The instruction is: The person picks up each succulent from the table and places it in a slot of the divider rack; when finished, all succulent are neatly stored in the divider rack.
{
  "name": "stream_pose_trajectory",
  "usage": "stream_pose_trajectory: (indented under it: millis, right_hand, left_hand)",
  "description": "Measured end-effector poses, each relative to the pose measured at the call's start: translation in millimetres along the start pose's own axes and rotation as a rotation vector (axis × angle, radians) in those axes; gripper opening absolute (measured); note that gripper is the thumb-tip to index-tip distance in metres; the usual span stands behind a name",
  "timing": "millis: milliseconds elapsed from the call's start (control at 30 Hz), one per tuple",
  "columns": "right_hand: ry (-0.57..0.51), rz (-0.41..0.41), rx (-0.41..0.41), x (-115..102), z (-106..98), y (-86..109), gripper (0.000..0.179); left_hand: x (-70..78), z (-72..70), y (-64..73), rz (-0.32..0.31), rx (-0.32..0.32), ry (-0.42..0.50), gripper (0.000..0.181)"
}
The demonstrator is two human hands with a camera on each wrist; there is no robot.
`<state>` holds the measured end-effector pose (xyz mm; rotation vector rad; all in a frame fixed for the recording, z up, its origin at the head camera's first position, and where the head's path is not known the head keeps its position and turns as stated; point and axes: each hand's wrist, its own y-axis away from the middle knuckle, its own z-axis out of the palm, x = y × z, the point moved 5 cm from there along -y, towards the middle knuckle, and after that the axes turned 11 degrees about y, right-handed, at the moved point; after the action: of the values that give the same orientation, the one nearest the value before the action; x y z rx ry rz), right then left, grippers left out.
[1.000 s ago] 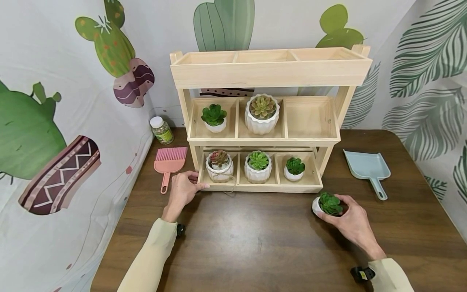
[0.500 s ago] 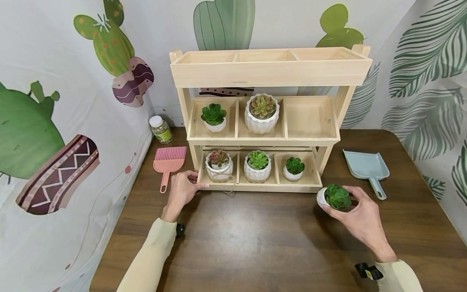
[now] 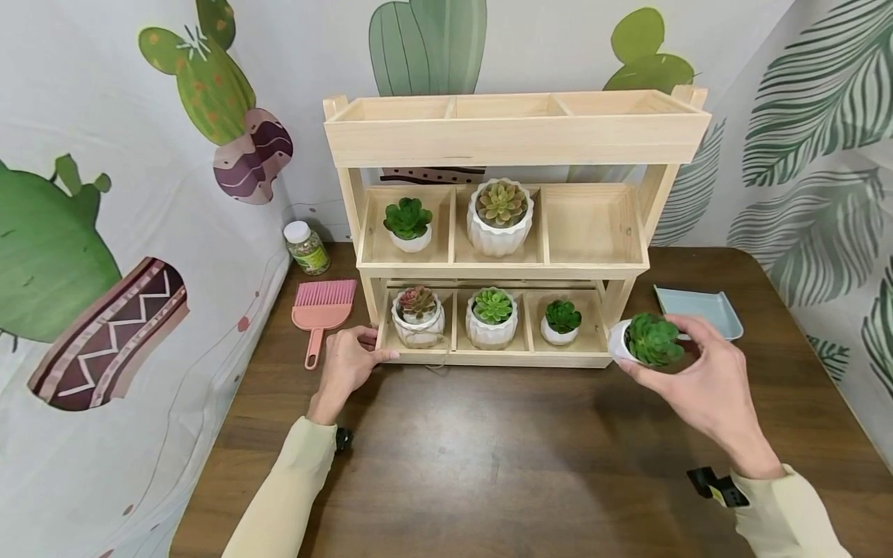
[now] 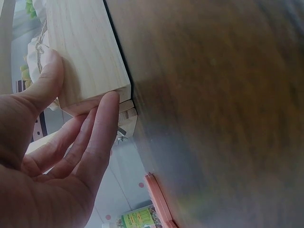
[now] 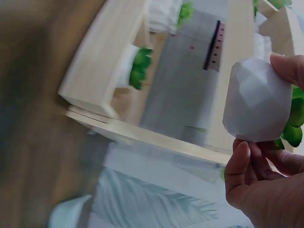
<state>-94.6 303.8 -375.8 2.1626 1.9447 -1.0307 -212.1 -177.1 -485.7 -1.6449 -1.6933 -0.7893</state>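
My right hand [image 3: 718,387] holds a small potted succulent [image 3: 654,341] in the air, off the lower right end of the wooden plant shelf [image 3: 516,143]. Thumb and fingers pinch its white faceted pot [image 5: 259,99], which is tilted. At the shelf's lower left corner my left hand [image 3: 346,372] grips the bottom tier, thumb on the front board [image 4: 85,52] and fingers against its end. The bottom tier carries a reddish succulent [image 3: 418,318] with twine round its pot, a bright green succulent [image 3: 492,318] and a small dark green one [image 3: 560,322].
In the middle tier stand a dark green succulent [image 3: 408,225] and a larger pale succulent [image 3: 499,217]; its right compartment [image 3: 593,225] is bare. A pink brush [image 3: 322,310] and a lidded jar [image 3: 307,248] are left of the shelf. A blue dustpan [image 3: 705,310] lies right, partly behind my hand.
My right hand has lifted the potted succulent up from near the table and moved it slightly right and away from me. My left hand has stayed at the shelf corner.
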Motion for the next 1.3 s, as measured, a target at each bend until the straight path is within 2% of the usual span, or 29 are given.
stream_pose_trajectory:
  millis: [233, 500, 800, 1100, 1300]
  right_hand:
    - [-0.024, -0.046, 0.043, -20.3, -7.8, -28.7, 0.071]
    - [-0.056, -0.038, 0.023, -37.9, -8.4, -67.0, 0.064]
    - [-0.088, -0.056, 0.054, -52.9, -2.8, -110.3, 0.062]
    - [-0.046, -0.021, -0.017, -55.2, 11.5, -136.0, 0.069]
    - [-0.030, -0.038, -0.065, -56.7, 21.9, -149.1, 0.074]
  left_hand:
    - [-0.2, 0.0, -0.2, 0.004, 0.004, -0.002, 0.043]
    - [1.0, -0.8, 0.0, 0.012, 0.010, -0.003, 0.044]
    - [-0.9, 0.4, -1.7, 0.008, 0.011, 0.010, 0.043]
    - [-1.4, -0.5, -1.3, 0.003, 0.010, 0.011, 0.041]
    - [-0.1, 0.5, -0.5, -0.018, 0.008, 0.001, 0.041]
